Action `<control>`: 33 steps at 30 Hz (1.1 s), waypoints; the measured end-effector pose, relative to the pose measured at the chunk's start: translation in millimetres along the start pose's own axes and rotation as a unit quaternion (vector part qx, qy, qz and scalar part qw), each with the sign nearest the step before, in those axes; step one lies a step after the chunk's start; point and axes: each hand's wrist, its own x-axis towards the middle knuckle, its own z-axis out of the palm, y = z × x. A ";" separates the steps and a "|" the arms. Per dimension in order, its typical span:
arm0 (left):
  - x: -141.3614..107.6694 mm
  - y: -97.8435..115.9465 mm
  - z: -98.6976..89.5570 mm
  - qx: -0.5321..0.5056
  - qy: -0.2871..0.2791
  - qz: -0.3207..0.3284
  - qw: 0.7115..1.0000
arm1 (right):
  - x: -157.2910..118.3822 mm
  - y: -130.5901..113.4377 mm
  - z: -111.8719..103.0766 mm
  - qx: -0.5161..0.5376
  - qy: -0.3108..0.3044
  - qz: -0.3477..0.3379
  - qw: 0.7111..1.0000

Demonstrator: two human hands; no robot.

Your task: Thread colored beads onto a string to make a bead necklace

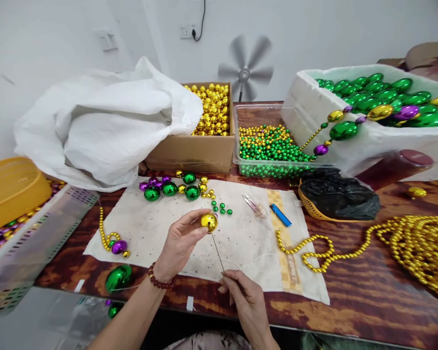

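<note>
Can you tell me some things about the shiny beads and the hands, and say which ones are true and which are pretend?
1. The left hand holds a gold bead in its fingertips. True.
2. The right hand holds a pair of scissors. False: it pinches a thin needle that points up to the gold bead.
3. The cardboard box is full of purple beads. False: it holds gold beads.
4. A big green bead lies on the table near the left wrist. True.
5. A black bag lies to the right of the cloth. True.
</note>
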 end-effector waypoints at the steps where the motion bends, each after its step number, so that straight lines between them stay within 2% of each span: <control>1: -0.2 0.0 0.2 -0.001 -0.001 -0.002 1.000 | 0.0 -0.9 0.7 0.004 0.002 0.000 1.000; 10: -6.2 -2.7 4.4 0.010 -0.005 -0.007 1.000 | 6.8 -8.5 14.6 0.034 0.013 -0.017 0.999; 15: -10.9 -2.1 6.7 0.043 -0.019 0.010 0.999 | 13.4 -16.0 20.1 0.039 0.017 -0.035 0.998; 22: -11.3 3.2 5.4 0.064 -0.007 0.030 0.997 | 18.3 -22.2 23.5 0.038 0.010 -0.052 0.998; 27: -12.5 -7.5 6.3 0.094 -0.026 0.056 0.994 | 19.8 -23.4 25.7 0.048 0.008 -0.043 0.998; 30: -15.8 -14.9 6.8 0.128 -0.037 0.059 0.989 | 23.9 -31.2 26.8 0.059 0.015 -0.042 0.997; 33: -13.6 -13.8 -0.4 0.200 -0.061 0.052 0.976 | 29.2 -39.3 21.7 0.078 0.044 -0.043 0.995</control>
